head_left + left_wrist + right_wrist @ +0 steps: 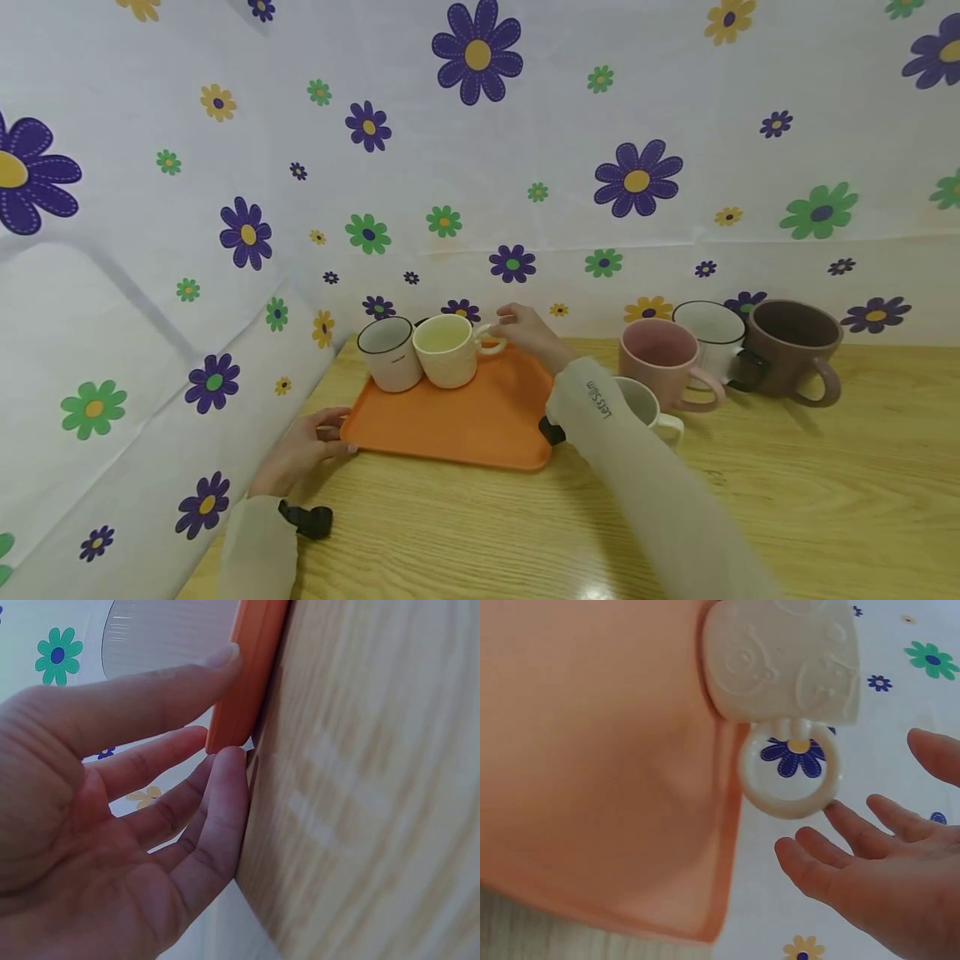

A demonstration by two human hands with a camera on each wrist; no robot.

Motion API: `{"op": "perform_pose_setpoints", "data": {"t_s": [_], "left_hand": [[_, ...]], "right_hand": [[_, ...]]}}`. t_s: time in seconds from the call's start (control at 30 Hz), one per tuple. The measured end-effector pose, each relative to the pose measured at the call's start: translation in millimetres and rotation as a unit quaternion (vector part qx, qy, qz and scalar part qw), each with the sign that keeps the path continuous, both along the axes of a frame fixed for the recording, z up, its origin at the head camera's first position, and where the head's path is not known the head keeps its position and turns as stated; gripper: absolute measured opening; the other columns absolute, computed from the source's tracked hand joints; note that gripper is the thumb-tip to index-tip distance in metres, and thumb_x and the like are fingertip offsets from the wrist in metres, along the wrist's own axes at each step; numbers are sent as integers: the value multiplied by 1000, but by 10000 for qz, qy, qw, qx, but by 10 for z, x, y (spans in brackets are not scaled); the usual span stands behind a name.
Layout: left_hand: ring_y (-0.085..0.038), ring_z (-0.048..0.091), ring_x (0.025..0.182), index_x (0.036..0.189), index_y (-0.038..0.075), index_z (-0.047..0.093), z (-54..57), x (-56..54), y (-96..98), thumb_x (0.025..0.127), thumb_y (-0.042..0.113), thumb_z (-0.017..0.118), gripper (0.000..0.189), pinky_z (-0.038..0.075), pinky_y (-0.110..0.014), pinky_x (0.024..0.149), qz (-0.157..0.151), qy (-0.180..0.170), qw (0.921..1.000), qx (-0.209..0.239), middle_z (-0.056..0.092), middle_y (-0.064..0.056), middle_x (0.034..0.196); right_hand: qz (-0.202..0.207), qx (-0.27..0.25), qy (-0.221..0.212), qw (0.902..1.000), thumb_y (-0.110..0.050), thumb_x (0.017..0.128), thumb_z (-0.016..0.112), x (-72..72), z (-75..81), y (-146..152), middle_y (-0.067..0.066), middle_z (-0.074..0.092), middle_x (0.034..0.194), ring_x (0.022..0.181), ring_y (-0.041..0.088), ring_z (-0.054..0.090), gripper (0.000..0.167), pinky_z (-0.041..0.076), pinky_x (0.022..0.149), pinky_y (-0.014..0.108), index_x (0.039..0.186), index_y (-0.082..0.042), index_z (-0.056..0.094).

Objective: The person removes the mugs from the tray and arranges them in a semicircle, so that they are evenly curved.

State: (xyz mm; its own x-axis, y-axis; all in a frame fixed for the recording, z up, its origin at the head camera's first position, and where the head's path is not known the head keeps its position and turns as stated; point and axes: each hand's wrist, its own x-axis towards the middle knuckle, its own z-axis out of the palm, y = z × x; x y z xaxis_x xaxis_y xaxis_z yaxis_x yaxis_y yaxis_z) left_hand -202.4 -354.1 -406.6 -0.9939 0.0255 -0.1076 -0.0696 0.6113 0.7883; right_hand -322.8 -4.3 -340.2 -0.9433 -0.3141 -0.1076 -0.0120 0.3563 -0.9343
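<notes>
An orange tray point(465, 425) lies on the wooden table, its front left corner between the thumb and fingers of my left hand point(303, 446). In the left wrist view the thumb lies along the tray's side point(251, 675), and fingertips touch near its corner. A cream mug point(447, 354) with raised figures stands at the back of the tray, beside a white mug point(393, 358) with a dark rim. My right hand point(528, 333) is by the cream mug's handle point(791, 814), fingers spread and not curled round it; one fingertip is at or very near the ring.
Right of the tray stand a pink mug point(656, 367), a white dark-rimmed mug point(708, 329), a brown mug point(787, 358) and a pale mug point(641, 400) partly hidden by my right sleeve. Flower-patterned cloth point(555, 275) rises behind and left of the wooden table point(450, 525).
</notes>
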Motion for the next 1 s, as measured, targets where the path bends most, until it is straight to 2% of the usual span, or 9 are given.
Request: {"op": "perform_pose_setpoints", "data": {"t_s": [0.17,0.3,0.43,0.57,0.77,0.9,1.0], "left_hand": [[-38,62,113,145,-11,45,-9,15,1,87,5,78,68,52,-42,93,-35,-53,10000,-13,56,-30,131],[-36,62,110,144,-12,46,-11,7,4,87,3,78,67,53,-37,89,27,8,10000,-30,58,-29,128],[-36,62,108,143,-13,46,-1,-2,1,86,1,78,67,53,-32,84,58,60,10000,-11,57,-30,127],[-36,62,109,143,-12,45,12,7,-4,87,1,77,67,53,-33,84,88,-10,10000,33,57,-30,128],[-37,62,111,143,-11,46,3,6,-24,87,2,78,66,53,-37,88,138,-58,9999,0,57,-30,129],[-38,62,112,144,-11,46,-2,3,-28,87,3,78,67,53,-38,90,78,-59,9999,79,57,-30,130],[-38,62,112,144,-11,45,5,1,-26,88,4,78,67,53,-39,90,0,-39,9999,94,57,-30,130]], "right_hand": [[118,-112,122,9998,-13,102,56,-27,-109,-56,27,37,155,143,40,35,58,31,116,46,152,7,35],[-114,-256,183,9994,-8,101,57,-44,-191,-86,28,47,146,133,39,46,52,37,112,46,148,6,42],[-280,-377,201,9987,1,97,60,-30,-253,-113,27,57,129,111,34,57,48,48,100,42,143,8,47],[-234,-375,150,9989,5,95,63,4,-283,-152,23,59,113,91,27,56,46,53,87,37,139,8,50],[-192,-682,-378,9968,0,97,62,75,-316,-209,16,55,106,84,22,55,33,57,83,40,128,4,50],[-287,-834,-323,9956,-3,97,63,109,-356,-246,15,56,106,80,24,55,25,53,69,33,117,1,48],[-391,-956,-101,9946,-3,97,62,128,-362,-274,16,59,103,75,23,55,20,49,61,30,113,1,50]]}}
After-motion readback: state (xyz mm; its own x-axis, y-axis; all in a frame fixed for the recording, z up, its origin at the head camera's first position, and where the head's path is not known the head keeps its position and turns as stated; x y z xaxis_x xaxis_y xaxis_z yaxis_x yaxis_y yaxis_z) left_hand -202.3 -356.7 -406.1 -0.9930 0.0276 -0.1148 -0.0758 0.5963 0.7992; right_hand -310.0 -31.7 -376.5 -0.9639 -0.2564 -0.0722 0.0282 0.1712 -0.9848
